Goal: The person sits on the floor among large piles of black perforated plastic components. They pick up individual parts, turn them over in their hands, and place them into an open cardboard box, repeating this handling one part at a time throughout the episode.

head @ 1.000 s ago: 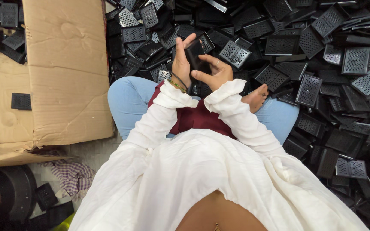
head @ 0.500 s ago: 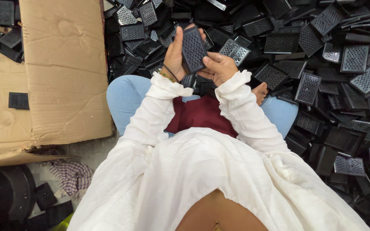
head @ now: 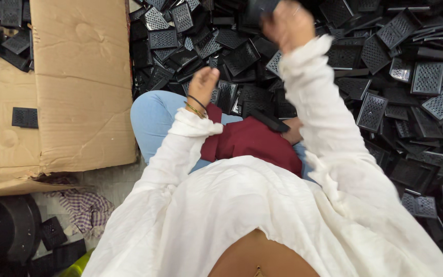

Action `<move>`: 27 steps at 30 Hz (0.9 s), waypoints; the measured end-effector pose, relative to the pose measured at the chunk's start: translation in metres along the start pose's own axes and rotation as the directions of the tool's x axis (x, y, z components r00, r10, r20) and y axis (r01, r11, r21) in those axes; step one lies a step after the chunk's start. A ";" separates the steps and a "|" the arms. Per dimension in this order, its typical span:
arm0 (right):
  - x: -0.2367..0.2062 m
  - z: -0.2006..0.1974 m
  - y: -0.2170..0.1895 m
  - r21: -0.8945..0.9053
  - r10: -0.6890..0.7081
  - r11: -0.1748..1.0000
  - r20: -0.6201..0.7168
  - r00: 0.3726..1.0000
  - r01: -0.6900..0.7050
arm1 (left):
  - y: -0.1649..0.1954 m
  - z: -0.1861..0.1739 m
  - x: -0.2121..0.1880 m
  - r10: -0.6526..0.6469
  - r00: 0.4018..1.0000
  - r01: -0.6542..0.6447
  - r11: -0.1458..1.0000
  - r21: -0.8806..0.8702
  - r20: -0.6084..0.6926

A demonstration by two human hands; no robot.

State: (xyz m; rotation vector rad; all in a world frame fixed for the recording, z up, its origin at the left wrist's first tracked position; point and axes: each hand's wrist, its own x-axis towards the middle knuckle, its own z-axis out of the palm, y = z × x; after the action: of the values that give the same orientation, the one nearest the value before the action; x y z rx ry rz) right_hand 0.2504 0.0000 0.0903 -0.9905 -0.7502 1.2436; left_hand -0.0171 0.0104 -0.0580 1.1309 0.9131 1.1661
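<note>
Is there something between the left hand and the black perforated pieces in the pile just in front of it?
Nothing visible stands in the way. The left hand is raised above the knee, fingers curled and holding nothing, and the nearest black perforated piece lies right beside it. The right hand is lifted higher, blurred, holding a dark piece.

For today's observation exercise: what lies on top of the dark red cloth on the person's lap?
One flat black plastic piece lies on the dark red cloth, near its far edge. The right white sleeve crosses over that side, so anything on the cloth beneath it cannot be seen.
</note>
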 end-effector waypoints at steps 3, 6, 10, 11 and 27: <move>0.029 0.013 0.010 -0.618 -0.217 0.748 0.120 0.969 0.244 | 0.015 -0.010 0.017 -0.161 0.982 0.170 0.981 0.094 -0.095; 0.023 0.030 0.060 -0.906 -0.015 0.019 0.422 0.906 0.422 | 0.017 -0.013 0.025 -0.235 0.963 0.242 0.969 0.039 -0.132; 0.002 0.035 0.094 -0.875 0.207 -0.358 0.268 0.941 0.328 | 0.005 -0.007 0.030 -0.347 0.937 0.345 0.938 -0.035 -0.052; -0.004 0.033 0.099 -0.889 0.167 -0.326 0.279 0.946 0.320 | 0.002 -0.004 0.030 -0.368 0.930 0.367 0.929 -0.050 -0.014; -0.017 0.082 0.099 -0.937 0.363 -0.322 0.008 0.932 0.133 | 0.027 -0.048 0.048 -0.352 0.934 0.200 0.662 -0.723 -0.063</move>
State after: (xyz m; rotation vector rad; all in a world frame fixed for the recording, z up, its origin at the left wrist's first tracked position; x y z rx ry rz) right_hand 0.1332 0.0027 0.0340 -2.3744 -2.2729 0.5791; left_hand -0.0601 0.0667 -0.0412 0.2256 0.6471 1.2235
